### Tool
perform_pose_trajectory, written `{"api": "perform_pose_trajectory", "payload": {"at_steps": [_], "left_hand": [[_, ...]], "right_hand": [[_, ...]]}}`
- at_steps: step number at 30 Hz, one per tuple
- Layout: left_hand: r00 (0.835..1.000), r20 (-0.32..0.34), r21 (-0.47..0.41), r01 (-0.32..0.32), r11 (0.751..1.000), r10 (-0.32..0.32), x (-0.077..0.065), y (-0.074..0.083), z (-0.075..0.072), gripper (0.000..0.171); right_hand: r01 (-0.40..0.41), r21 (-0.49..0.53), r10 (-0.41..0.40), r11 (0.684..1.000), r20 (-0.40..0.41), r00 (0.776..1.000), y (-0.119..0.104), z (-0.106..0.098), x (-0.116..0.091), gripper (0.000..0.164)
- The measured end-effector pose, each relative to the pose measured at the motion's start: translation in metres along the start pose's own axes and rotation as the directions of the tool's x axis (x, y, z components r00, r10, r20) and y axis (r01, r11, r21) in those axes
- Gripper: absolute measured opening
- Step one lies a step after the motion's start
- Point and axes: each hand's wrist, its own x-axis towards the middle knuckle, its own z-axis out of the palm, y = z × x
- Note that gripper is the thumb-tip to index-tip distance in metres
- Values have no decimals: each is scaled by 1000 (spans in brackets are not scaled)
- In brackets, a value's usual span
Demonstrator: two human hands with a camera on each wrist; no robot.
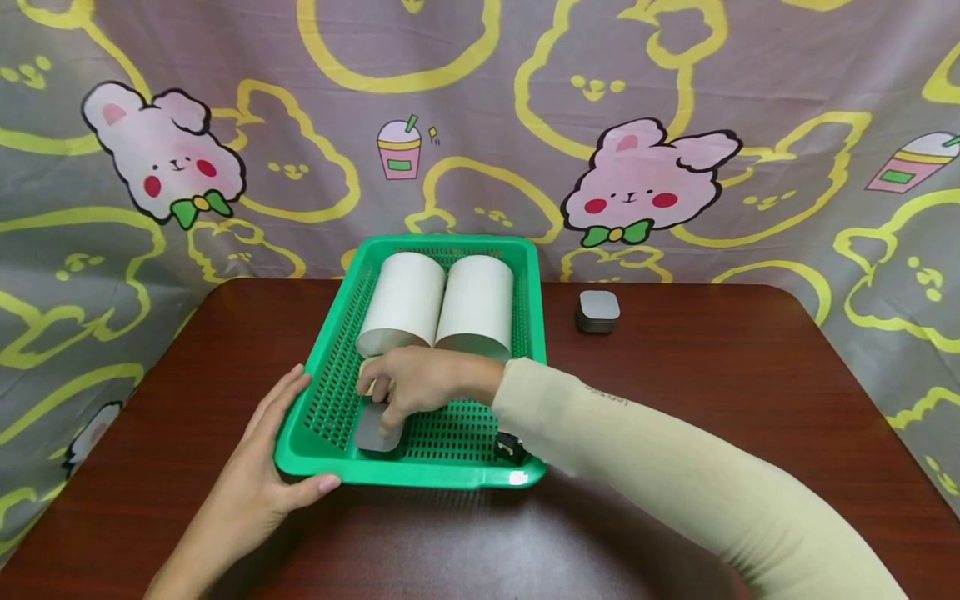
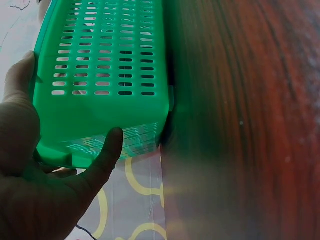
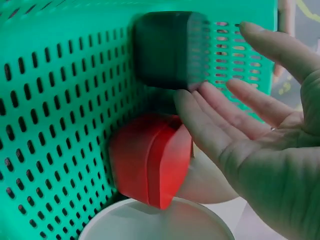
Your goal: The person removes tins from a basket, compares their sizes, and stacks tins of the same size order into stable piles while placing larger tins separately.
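Note:
A green perforated basket (image 1: 411, 477) sits on the table, tilted in the left wrist view. My left hand (image 1: 258, 467) grips its near left corner, thumb on the front rim and fingers along the side. My right hand (image 1: 423, 379) reaches inside with fingers extended, fingertips right beside a grey-topped square box (image 1: 378, 429). That box looks dark (image 3: 167, 50) in the right wrist view. Below it there lies a red angular box (image 3: 150, 157), hidden by my hand in the head view. Two white paper rolls (image 1: 405, 296) lie side by side in the basket's far half.
A small black object (image 1: 510, 447) lies in the basket's near right corner, partly behind my sleeve. Another grey-topped square box (image 1: 598, 311) stands on the brown table (image 1: 697, 358) to the right. Behind hangs a patterned curtain (image 1: 480, 125).

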Motion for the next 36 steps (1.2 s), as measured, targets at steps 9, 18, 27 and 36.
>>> {"api": "perform_pose_trajectory", "payload": {"at_steps": [9, 18, 27, 36], "left_hand": [[1000, -5, 6, -5, 1000, 6, 1, 1, 0, 117], [1000, -11, 10, -8, 1000, 8, -1, 0, 0, 117], [1000, -11, 4, -3, 1000, 3, -1, 0, 0, 117], [1000, -6, -1, -9, 1000, 9, 0, 0, 1, 117]], "right_hand": [[44, -41, -39, 998, 94, 995, 5, 8, 7, 65], [54, -220, -30, 974, 112, 993, 3, 16, 15, 66], [52, -277, -26, 959, 96, 995, 1, 21, 20, 66], [110, -254, -92, 961, 82, 992, 3, 11, 12, 62]]}}
